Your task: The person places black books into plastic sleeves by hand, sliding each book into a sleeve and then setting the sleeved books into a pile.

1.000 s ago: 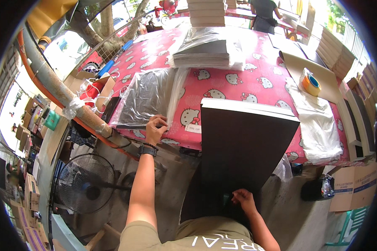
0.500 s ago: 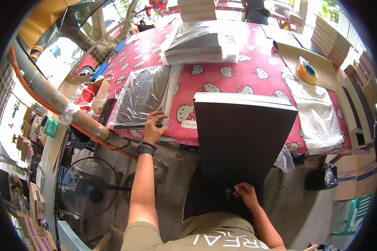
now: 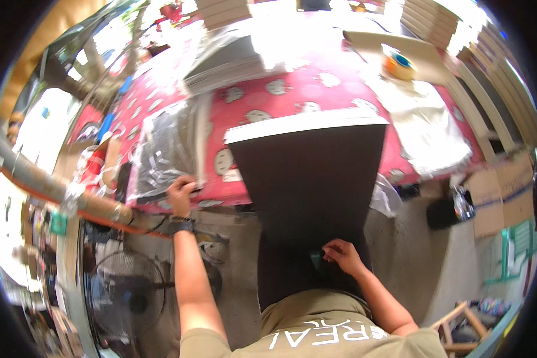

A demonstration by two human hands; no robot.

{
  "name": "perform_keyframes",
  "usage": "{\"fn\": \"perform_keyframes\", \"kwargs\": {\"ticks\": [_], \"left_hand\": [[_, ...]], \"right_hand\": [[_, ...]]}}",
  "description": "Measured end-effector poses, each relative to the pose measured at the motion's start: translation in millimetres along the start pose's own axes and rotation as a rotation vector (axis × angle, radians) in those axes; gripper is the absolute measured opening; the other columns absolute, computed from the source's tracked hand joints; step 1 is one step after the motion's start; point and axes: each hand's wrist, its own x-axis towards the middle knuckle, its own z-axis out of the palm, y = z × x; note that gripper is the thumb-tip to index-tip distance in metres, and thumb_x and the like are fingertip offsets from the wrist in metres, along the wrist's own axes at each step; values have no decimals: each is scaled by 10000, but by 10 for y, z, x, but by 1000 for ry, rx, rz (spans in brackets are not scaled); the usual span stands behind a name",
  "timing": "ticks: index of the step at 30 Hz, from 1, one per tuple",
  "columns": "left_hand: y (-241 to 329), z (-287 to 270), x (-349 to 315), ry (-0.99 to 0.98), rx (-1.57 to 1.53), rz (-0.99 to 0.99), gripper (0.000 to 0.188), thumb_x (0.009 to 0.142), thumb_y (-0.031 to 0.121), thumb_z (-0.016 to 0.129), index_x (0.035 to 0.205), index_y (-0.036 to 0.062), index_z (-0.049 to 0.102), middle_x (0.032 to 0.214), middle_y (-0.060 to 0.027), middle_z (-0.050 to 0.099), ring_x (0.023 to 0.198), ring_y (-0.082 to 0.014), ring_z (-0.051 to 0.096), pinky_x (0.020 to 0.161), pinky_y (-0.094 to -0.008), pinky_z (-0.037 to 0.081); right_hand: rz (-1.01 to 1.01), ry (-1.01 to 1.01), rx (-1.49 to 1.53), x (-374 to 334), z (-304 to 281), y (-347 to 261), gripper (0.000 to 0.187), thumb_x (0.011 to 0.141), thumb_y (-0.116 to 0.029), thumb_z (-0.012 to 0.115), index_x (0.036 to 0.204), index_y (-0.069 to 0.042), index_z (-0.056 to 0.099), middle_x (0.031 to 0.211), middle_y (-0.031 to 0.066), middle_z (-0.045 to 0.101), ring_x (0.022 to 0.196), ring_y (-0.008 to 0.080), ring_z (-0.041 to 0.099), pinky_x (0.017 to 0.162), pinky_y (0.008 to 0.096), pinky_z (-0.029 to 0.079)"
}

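- Left hand [image 3: 182,194]: positioned at the near corner of the wrapped pack [image 3: 166,149], fingers bent. The fingertips are blurred; whether they grip the plastic or only rest on it cannot be determined.
- Right hand [image 3: 342,256]: positioned low in front of the body, fingers loosely curled, beside a small dark green item [image 3: 316,260]. Contact between the two cannot be confirmed; the item is too dim to identify.
- Stack of black boards [image 3: 307,170]: tilted in front of the person, white edges facing up, upper end overlapping the view of the table [image 3: 244,98]. Its lower end merges with the dark clothing, so the bottom edge and its support cannot be made out.
- Wrapped pack: flat on the table at the left, dark under clear plastic; glare conceals parts of its surface.
- Second pile [image 3: 227,62]: farther back on the table, partly under plastic; its far side is washed out by light.
- Tape roll [image 3: 399,66]: on brown board [image 3: 370,46] at the right, outline smeared.
- Fan [image 3: 128,292]: below, at the left, blades indistinct.
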Motion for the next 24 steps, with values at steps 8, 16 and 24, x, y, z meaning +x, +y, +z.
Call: {"fn": "perform_keyframes", "kwargs": {"ticks": [8, 16, 24], "left_hand": [[-5, 606, -1025, 497, 291, 207, 180, 781, 162, 535, 703, 1, 511, 621, -44, 500, 577, -120, 452, 535, -260, 382], [-419, 1193, -2049, 114, 133, -132, 101, 776, 102, 546, 732, 18, 511, 664, -49, 529, 598, -125, 482, 593, -264, 408], [-164, 1308, -1654, -85, -665, -349, 559, 736, 208, 603, 1200, 6, 367, 1187, -77, 424, 1103, -182, 381, 946, -325, 268]], "right_hand": [[-346, 496, 114, -159, -726, -1012, 75, 817, -67, 539, 845, -3, 565, 702, 23, 566, 623, 67, 516, 569, 198, 416], [-462, 902, -549, -9, -1120, -1015, 219, 720, -131, 640, 887, -10, 565, 918, 81, 556, 885, 192, 472, 783, 276, 371], [-358, 579, 158, 134, -1127, -825, 116, 856, -121, 515, 795, -32, 557, 634, -40, 481, 566, 26, 399, 514, 165, 332]]}}
